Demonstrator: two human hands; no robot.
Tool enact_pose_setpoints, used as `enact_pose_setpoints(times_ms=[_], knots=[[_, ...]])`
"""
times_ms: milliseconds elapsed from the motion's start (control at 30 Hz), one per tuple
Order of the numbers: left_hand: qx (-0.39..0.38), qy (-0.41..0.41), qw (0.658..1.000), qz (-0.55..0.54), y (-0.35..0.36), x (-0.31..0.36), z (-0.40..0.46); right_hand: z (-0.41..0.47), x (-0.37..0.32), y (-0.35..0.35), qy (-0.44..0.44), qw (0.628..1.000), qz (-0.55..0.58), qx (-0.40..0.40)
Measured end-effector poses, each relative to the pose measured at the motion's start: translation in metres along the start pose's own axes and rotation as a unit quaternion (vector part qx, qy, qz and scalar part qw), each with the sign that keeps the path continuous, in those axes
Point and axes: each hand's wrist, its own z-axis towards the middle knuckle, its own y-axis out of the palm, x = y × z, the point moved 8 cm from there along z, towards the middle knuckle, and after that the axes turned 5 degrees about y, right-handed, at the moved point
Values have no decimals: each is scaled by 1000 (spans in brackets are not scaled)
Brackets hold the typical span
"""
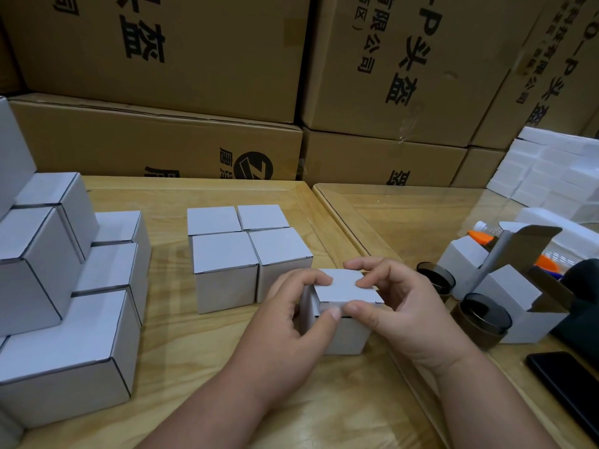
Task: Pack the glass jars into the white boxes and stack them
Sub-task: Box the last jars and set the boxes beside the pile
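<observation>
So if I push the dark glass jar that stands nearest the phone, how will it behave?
The dark glass jar looks squat and wide, so it would probably slide on the wooden table, not tip. It stands upright, so rolling seems unlikely. Being glass, it is likely heavy for its size and could break if knocked off.

A small white cardboard box point(343, 314) sits upright on the table, lid flap folded flat across its top. Just behind it, four closed white boxes point(246, 251) stand touching in a square block. At far left, more closed white boxes point(64, 299) rise in a stepped stack. To the right, two dark, smoky glass jars point(483, 319) stand beside open-flapped white boxes point(518, 306).
</observation>
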Motion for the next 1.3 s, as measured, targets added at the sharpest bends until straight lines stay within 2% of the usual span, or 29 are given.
enact_pose_setpoints(times_ms=[200, 467, 533, 700, 767, 833, 933, 1067, 1300], knots=[[0, 1, 1000, -9, -2, 2, 0, 0, -1, 2, 3, 999, -12, -34], [6, -16, 1000, -2, 0, 2, 1, -3, 3, 2, 59, 990, -56, -115], [5, -17, 1000, -3, 0, 2, 1, -4, 5, 1, 73, 989, -38, -125], [-42, -21, 998, -30, 5, 3, -1, -4, 14, -19, 64, 993, 16, -94], [-53, -37, 997, -41, 6, 1, 0, 2, 15, -39, 33, 997, 57, -42], [-50, -56, 997, -30, 6, -2, 1, 14, 12, -54, -3, 993, 118, 4], [-71, -65, 995, 31, 10, -2, 1, 43, -4, -52, -56, 991, 119, 17], [-108, -51, 986, 113, 16, 1, 0, 87, -50, -10, -87, 987, 114, -66], [-101, -55, 986, 118, 12, -1, 4, 138, -76, 60, -50, 986, 76, -142]])
